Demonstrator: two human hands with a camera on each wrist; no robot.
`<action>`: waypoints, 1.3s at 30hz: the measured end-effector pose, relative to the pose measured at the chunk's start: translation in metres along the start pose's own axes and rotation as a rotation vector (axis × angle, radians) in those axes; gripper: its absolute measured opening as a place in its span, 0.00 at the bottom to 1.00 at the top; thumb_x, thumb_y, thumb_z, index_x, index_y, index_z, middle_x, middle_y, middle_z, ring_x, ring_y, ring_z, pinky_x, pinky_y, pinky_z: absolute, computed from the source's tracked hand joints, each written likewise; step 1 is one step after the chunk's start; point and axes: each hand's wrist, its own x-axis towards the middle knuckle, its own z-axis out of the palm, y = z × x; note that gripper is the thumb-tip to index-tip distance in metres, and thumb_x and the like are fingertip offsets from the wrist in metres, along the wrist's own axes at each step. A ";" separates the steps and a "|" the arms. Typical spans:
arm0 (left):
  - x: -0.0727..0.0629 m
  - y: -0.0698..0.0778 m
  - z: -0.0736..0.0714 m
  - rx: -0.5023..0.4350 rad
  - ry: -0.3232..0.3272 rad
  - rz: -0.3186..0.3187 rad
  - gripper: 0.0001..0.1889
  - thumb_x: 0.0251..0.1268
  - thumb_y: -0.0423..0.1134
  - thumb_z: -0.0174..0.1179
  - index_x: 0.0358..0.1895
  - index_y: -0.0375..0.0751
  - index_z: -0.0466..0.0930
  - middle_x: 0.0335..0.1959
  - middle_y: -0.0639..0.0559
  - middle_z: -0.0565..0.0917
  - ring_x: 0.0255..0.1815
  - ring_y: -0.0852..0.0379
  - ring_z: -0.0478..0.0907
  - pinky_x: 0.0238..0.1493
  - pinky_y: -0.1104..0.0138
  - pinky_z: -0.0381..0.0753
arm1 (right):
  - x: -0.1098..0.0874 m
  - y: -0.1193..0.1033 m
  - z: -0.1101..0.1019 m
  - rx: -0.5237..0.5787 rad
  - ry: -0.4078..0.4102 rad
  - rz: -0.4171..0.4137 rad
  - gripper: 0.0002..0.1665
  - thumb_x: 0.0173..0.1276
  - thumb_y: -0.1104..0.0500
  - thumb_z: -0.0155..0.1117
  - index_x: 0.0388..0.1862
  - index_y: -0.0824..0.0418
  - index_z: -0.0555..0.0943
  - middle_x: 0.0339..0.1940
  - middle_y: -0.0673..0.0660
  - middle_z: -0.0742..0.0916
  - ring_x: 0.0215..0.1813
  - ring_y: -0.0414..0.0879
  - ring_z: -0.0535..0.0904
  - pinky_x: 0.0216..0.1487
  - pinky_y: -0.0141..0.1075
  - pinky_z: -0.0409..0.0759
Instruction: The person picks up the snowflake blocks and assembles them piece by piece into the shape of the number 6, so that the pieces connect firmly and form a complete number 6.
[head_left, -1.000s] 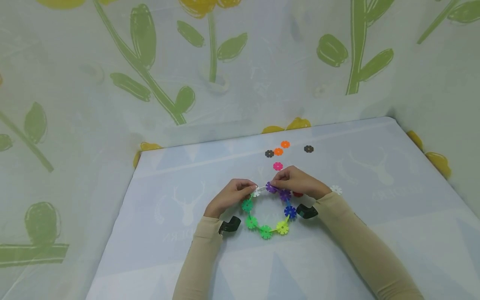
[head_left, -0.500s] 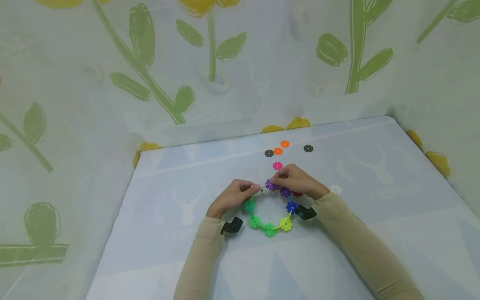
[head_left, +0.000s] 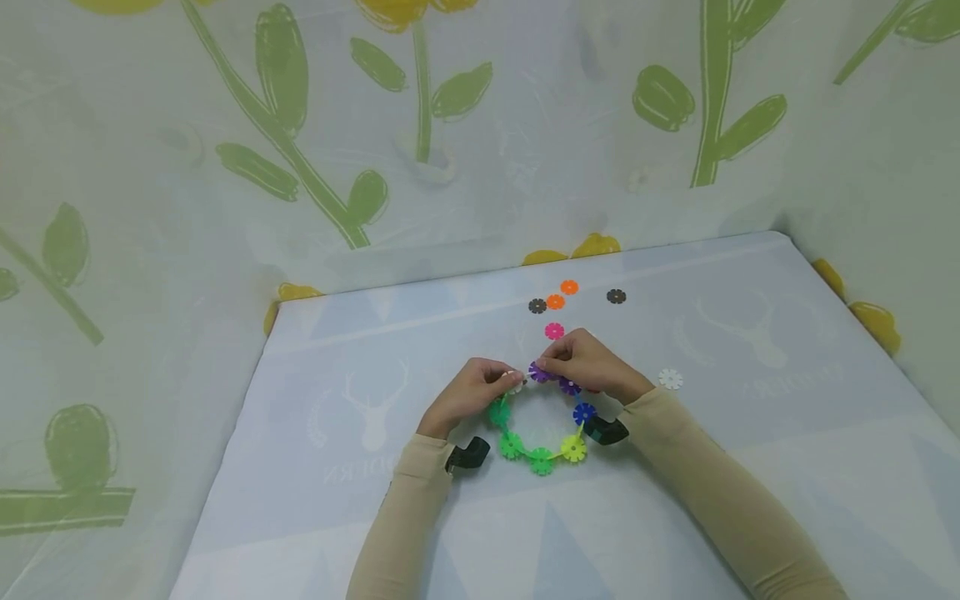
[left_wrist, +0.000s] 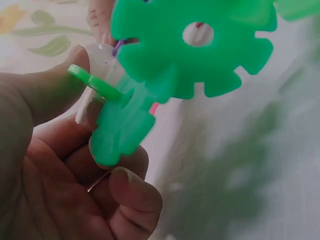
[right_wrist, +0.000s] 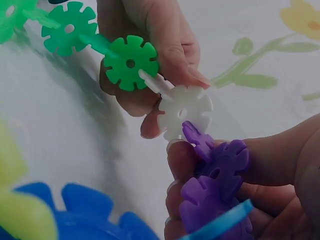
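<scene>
Slotted plastic snowflake discs, linked in a ring, hang between both hands. My left hand pinches a white snowflake disc between thumb and fingers. Opposite it, my right hand grips purple snowflake discs. A purple edge meets the white disc in the right wrist view; how deep it sits in a slot I cannot tell. Green discs run down the ring's left side. A yellow disc and a blue disc make up its lower right. Fingers hide part of the upper ring.
Beyond the hands lie loose discs: pink, orange, and dark ones. A loose white disc lies right of the right hand. The pale tablecloth meets a floral curtain behind.
My left hand has shifted slightly right, bringing the white disc closer to the purple ones. The ring's lower part has swung a little to the right.
</scene>
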 end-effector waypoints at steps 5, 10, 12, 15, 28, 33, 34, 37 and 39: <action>0.000 -0.001 0.000 0.004 0.002 -0.007 0.16 0.78 0.45 0.59 0.52 0.38 0.89 0.42 0.49 0.87 0.37 0.59 0.72 0.38 0.69 0.72 | -0.001 0.000 -0.002 -0.001 -0.002 -0.018 0.14 0.75 0.53 0.66 0.44 0.62 0.91 0.31 0.52 0.88 0.27 0.43 0.72 0.25 0.32 0.69; -0.003 0.000 -0.005 -0.001 -0.026 -0.003 0.18 0.79 0.49 0.57 0.54 0.39 0.88 0.42 0.50 0.86 0.39 0.59 0.74 0.41 0.69 0.75 | 0.000 0.002 -0.007 0.003 -0.021 -0.027 0.16 0.75 0.51 0.66 0.47 0.62 0.90 0.38 0.55 0.92 0.39 0.45 0.81 0.43 0.34 0.81; -0.005 -0.001 -0.008 -0.020 -0.026 -0.009 0.19 0.79 0.49 0.57 0.55 0.38 0.87 0.40 0.51 0.85 0.39 0.58 0.75 0.41 0.68 0.75 | 0.001 0.003 -0.008 0.009 -0.028 -0.020 0.16 0.75 0.50 0.66 0.48 0.62 0.90 0.40 0.55 0.92 0.41 0.46 0.82 0.46 0.34 0.82; -0.008 -0.002 -0.013 -0.050 -0.018 -0.019 0.18 0.80 0.47 0.56 0.56 0.37 0.86 0.37 0.51 0.84 0.37 0.57 0.76 0.41 0.67 0.76 | 0.001 0.005 -0.010 0.017 -0.038 -0.009 0.17 0.75 0.50 0.66 0.49 0.61 0.89 0.42 0.55 0.92 0.43 0.46 0.83 0.47 0.34 0.82; -0.005 -0.002 -0.013 -0.064 0.030 -0.046 0.13 0.77 0.42 0.59 0.52 0.36 0.85 0.40 0.48 0.86 0.39 0.59 0.78 0.42 0.68 0.78 | -0.001 0.006 -0.015 0.107 -0.056 0.004 0.17 0.74 0.51 0.68 0.51 0.62 0.87 0.44 0.55 0.92 0.45 0.46 0.86 0.52 0.36 0.85; -0.005 -0.002 -0.011 -0.064 0.070 -0.046 0.14 0.77 0.42 0.59 0.52 0.35 0.85 0.42 0.47 0.87 0.40 0.60 0.79 0.44 0.69 0.79 | -0.002 0.007 -0.016 0.117 -0.095 0.012 0.15 0.73 0.53 0.69 0.49 0.63 0.86 0.42 0.53 0.92 0.43 0.44 0.85 0.50 0.33 0.85; -0.005 -0.001 -0.011 -0.060 0.078 -0.047 0.14 0.77 0.43 0.59 0.52 0.36 0.85 0.42 0.47 0.87 0.40 0.60 0.79 0.44 0.69 0.79 | -0.002 0.007 -0.016 0.119 -0.106 0.015 0.14 0.72 0.54 0.70 0.49 0.63 0.86 0.41 0.52 0.92 0.42 0.44 0.84 0.49 0.32 0.85; -0.004 -0.002 -0.010 -0.056 0.088 -0.044 0.15 0.77 0.44 0.59 0.52 0.36 0.85 0.44 0.46 0.87 0.41 0.61 0.80 0.45 0.69 0.79 | -0.002 0.008 -0.016 0.111 -0.135 0.025 0.12 0.72 0.55 0.70 0.47 0.61 0.87 0.39 0.51 0.91 0.38 0.43 0.82 0.44 0.32 0.83; -0.004 -0.002 -0.009 -0.057 0.086 -0.038 0.15 0.77 0.44 0.59 0.52 0.35 0.85 0.45 0.45 0.88 0.41 0.61 0.80 0.46 0.69 0.79 | -0.002 0.009 -0.015 0.094 -0.146 0.026 0.11 0.72 0.55 0.70 0.47 0.61 0.87 0.38 0.50 0.91 0.36 0.44 0.81 0.42 0.32 0.83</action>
